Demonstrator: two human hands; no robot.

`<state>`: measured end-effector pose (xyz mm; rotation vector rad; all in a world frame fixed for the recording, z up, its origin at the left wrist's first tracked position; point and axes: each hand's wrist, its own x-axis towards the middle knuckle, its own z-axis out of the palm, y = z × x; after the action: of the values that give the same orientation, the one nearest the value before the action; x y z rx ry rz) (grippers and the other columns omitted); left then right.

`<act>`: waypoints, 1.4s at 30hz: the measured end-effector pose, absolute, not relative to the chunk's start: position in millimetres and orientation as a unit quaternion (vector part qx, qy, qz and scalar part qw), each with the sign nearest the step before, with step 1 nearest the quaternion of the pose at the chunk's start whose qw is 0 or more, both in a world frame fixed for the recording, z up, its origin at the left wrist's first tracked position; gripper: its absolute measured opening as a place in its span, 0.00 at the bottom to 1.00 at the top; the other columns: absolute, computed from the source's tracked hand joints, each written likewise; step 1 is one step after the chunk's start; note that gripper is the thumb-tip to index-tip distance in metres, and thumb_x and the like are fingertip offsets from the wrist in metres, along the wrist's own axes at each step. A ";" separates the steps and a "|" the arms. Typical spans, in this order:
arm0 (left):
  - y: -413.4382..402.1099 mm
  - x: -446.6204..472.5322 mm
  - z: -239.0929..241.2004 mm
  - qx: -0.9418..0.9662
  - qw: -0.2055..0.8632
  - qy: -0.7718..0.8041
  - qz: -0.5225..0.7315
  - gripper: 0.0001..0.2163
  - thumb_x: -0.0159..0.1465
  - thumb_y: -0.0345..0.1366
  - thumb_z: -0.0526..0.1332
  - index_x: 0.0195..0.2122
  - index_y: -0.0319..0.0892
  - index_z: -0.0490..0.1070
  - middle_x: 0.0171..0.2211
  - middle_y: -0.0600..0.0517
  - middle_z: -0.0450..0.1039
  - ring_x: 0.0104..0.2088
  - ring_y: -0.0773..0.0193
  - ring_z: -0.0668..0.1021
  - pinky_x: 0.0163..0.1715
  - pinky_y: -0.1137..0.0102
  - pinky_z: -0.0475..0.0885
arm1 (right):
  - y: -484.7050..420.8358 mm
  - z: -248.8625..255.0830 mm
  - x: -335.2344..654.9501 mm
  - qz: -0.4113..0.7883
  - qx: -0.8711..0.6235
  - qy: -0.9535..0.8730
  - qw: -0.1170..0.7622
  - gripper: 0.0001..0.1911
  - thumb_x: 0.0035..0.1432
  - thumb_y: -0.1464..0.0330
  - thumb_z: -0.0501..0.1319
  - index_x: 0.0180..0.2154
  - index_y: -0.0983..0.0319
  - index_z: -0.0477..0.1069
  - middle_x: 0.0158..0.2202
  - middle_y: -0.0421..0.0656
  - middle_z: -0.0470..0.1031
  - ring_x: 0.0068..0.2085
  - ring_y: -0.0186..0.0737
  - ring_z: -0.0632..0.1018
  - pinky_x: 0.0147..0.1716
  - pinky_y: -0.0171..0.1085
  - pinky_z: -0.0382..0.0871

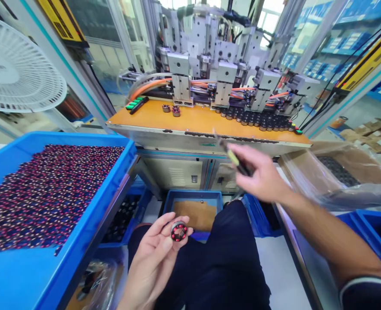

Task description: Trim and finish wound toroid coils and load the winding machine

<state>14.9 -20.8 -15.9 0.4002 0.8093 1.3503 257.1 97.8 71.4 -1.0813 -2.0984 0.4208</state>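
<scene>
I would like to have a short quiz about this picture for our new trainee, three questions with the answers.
1. What does the left grip hold?
A) a bottle
B) a ring-shaped part with red spots
C) a cardboard box

2. True or false: the right grip holds nothing.

3. Fill the gap: the large tray of small parts at the left is ____ in colour.

Key: 1. B. 2. False: the right grip holds a tool. 3. Blue.
</scene>
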 end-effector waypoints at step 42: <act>-34.0 -254.0 -83.0 0.413 0.275 0.815 0.299 0.20 0.47 0.48 0.65 0.39 0.45 0.71 0.23 0.58 0.74 0.23 0.60 0.75 0.28 0.67 0.69 | 302.7 76.5 169.8 -0.097 -0.693 -0.709 0.093 0.24 0.65 0.60 0.61 0.57 0.68 0.74 0.56 0.59 0.75 0.56 0.54 0.75 0.47 0.44 0.64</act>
<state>-254.0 -34.0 -83.0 1.1101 2.1910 0.8037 169.8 302.7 76.5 -2.0560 -2.1031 -0.2885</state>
